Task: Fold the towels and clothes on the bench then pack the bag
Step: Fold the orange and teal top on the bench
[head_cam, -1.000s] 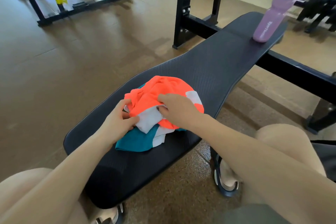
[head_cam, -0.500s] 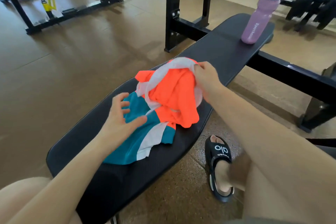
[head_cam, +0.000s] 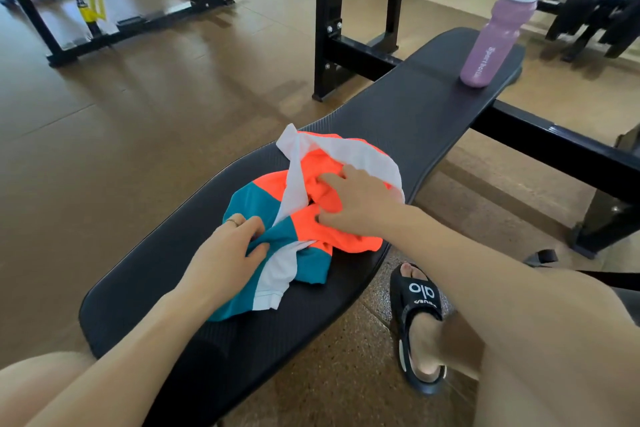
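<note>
Judging from the layout, the task is at its first stage: nothing is folded and nothing is packed. One garment [head_cam: 311, 218], colour-blocked in orange, teal and white, lies crumpled on the near half of the bench [head_cam: 415, 114], with its white band twisted across the middle and one white corner standing up at the far side. My left hand [head_cam: 225, 253] pinches the teal cloth at the near-left edge of the garment, fingers curled into the fabric. My right hand [head_cam: 360, 201] rests on the orange section, thumb and fingers curled into the bunched cloth and gripping it. The step in hand appears to be spreading the garment flat before the first fold; both hands are placed to pull it apart. Remaining work, as far as can be judged: flatten and fold this garment, fold any towels, then pack the bag. No towel and no bag are in view, so I cannot tell where they are. Count of items visible: one garment; one bench; one pink water bottle [head_cam: 495, 35], upright at the far end of the bench and well apart from the garment; one black sandal [head_cam: 419, 322] on my right foot beside the bench; two hands, both gripping the garment.
</note>
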